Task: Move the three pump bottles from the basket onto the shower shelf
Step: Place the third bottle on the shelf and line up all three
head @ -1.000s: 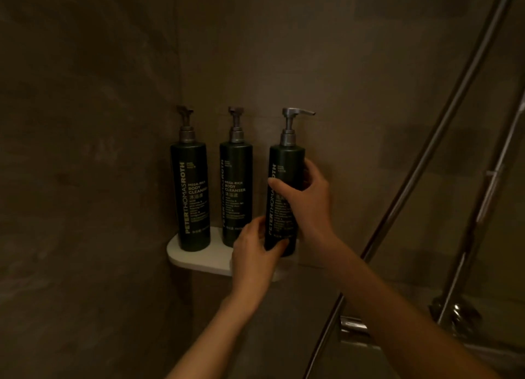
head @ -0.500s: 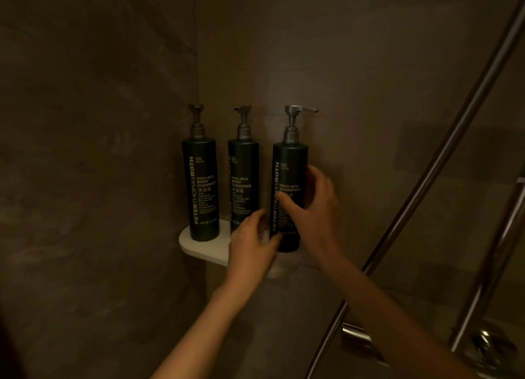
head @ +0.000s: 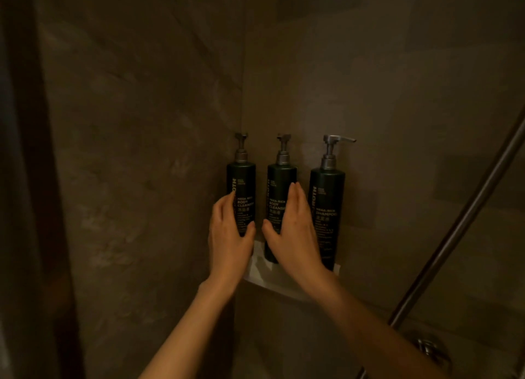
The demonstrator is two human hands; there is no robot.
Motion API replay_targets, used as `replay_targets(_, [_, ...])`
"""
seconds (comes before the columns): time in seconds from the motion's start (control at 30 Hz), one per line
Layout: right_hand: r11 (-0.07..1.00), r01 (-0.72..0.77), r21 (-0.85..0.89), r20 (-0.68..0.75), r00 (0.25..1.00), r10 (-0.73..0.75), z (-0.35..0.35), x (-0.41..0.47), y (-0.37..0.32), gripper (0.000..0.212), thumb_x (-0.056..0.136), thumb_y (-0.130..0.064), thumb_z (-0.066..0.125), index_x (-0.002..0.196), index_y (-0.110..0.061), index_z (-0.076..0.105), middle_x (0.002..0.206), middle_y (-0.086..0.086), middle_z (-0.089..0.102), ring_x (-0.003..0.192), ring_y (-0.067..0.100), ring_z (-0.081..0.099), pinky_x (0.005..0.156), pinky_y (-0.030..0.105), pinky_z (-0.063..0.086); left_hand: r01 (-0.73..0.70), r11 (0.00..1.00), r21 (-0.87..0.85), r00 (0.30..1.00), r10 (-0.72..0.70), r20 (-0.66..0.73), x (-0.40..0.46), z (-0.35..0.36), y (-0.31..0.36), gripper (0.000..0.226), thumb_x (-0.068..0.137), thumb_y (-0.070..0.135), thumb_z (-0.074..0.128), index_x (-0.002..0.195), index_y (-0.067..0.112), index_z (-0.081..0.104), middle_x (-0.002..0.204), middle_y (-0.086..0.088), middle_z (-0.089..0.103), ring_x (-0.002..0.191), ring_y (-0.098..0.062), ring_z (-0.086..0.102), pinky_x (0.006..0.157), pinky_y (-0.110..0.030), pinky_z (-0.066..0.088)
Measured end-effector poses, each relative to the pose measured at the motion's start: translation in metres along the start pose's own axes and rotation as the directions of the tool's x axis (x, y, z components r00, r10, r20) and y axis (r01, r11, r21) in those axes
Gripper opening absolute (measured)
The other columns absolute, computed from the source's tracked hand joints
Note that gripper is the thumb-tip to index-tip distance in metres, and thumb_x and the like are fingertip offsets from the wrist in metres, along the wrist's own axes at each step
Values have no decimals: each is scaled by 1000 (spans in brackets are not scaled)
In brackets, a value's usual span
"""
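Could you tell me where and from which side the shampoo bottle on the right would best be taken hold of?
Probably around the mid-body of the shampoo bottle, coming from the front and right. It stands upright on the shelf, its round sides suit a wrapping grip, the wall is close behind, and the right hand crowds its left side.

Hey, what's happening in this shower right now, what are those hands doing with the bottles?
A person is arranging three dark pump bottles on a white corner shelf in a tiled shower. The left hand wraps the left bottle, and the right hand rests on the middle bottle. The right bottle, labelled shampoo, stands free with its spout pointing right. All three stand upright on the shelf; no basket is in view.
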State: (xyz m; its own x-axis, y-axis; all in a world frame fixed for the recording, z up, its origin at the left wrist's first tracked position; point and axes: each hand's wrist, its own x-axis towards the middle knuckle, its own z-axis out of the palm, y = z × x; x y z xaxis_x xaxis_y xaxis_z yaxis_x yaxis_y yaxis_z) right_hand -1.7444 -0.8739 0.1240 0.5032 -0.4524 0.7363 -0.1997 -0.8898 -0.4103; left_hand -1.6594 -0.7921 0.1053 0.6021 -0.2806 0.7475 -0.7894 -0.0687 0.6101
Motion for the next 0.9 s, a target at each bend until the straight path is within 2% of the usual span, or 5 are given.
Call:
replay_targets(0.13, [993, -120, -10, -33, 992, 119, 18, 10, 0, 86, 92, -30, 53, 149, -9, -7, 160, 9, -3, 146, 23, 4, 112, 27, 5, 63, 997, -49, 997, -61, 42, 9, 6, -19, 77, 83, 17, 68, 147, 18, 24, 145, -3, 34, 129, -14, 38, 103, -24, 30])
replay_targets(0.33, [981, -191, 20, -164, 968, 192, 36, 14, -5, 92, 88, -35, 59, 150, -15, -5, 158, 8, 12, 143, 23, 22, 111, 36, 29, 90, 989, -120, 996, -89, 18, 20, 14, -31, 94, 77, 26, 74, 149, 25, 15, 146, 0, 37, 124, -3, 35, 97, -24, 32])
replay_targets(0.47, [980, -197, 26, -220, 955, 198, 41, 15, -7, 93, 85, -34, 64, 151, -15, 0, 151, 9, 26, 133, 23, 37, 102, 35, 40, 88, 986, -139, 996, -88, 5, 25, 15, -36, 99, 73, 26, 78, 148, 28, 14, 143, -1, 43, 126, -12, 44, 95, -26, 37])
replay_targets(0.73, [965, -224, 134, -184, 952, 246, 44, 14, -3, 87, 84, -29, 65, 150, -17, 8, 148, 7, 31, 132, 22, 39, 105, 43, 41, 85, 974, -208, 994, -67, 91, 25, 13, -41, 94, 78, 18, 73, 150, 21, 13, 148, -3, 38, 133, -15, 39, 109, -36, 36])
replay_targets(0.9, [965, -241, 99, -214, 942, 257, 46, 13, -2, 87, 84, -27, 67, 150, -15, 11, 148, 8, 32, 132, 22, 38, 106, 37, 39, 98, 981, -165, 995, -91, 48, 27, 19, -41, 85, 77, 22, 74, 146, 17, 25, 139, -5, 43, 125, -18, 45, 104, -39, 41])
